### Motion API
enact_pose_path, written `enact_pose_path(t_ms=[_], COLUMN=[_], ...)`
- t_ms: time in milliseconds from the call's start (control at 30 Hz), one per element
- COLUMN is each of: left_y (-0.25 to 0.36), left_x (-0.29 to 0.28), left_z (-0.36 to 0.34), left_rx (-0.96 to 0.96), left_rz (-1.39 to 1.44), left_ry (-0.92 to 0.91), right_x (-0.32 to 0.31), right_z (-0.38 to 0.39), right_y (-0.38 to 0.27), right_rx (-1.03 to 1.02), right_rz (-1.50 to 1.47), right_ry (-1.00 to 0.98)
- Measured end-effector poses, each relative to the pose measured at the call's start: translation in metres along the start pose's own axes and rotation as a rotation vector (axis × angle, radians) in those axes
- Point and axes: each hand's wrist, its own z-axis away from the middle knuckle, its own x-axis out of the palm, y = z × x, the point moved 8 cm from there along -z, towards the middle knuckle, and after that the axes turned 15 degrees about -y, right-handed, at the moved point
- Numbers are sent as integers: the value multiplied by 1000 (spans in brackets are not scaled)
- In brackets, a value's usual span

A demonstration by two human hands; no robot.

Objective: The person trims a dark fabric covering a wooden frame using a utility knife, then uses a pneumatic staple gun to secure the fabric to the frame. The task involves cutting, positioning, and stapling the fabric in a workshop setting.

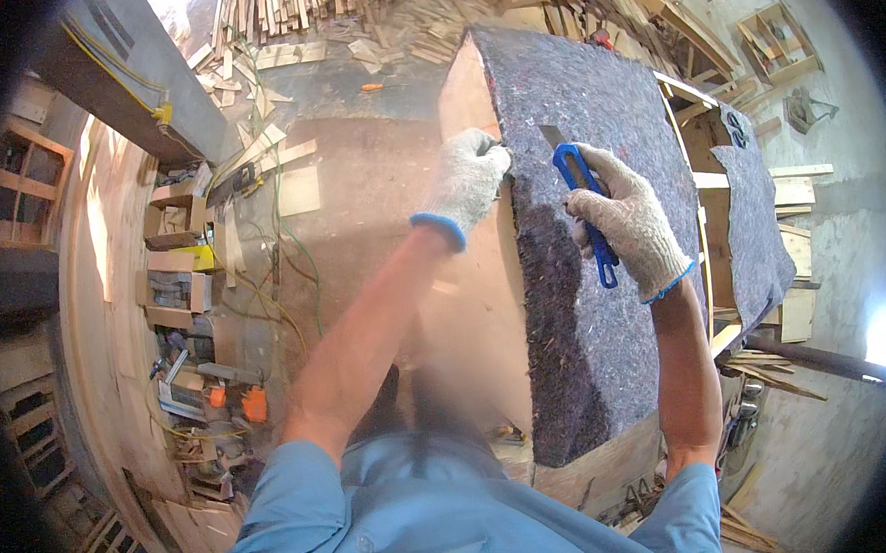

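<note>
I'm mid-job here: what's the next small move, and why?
Probably bring the blue knife toward the grey felt's left edge, keeping it clear of the left hand. The right hand grips the knife with its blade out over the felt, while the left hand's curled fingers are at that edge.

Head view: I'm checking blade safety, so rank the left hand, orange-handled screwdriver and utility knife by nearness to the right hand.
1. Utility knife: held in the right hand.
2. Left hand: leftward, at the edge of the grey felt.
3. Orange-handled screwdriver: upper left, on the floor.
</note>
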Motion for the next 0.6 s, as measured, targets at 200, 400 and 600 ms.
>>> enact_pose_path(t_ms=[200,400,600], left_y=[8,69,96], left_x=[-6,-33,-29], left_z=[-7,-47,-93], left_rx=[45,30,-70], left_rz=[-126,-756,-1266], left_ry=[70,278,172], right_x=[-10,-7,-7], right_z=[5,12,18], right_y=[10,17,38], right_rx=[-4,-41,-54], right_rz=[-82,-165,-200], right_ry=[-3,-22,-23])
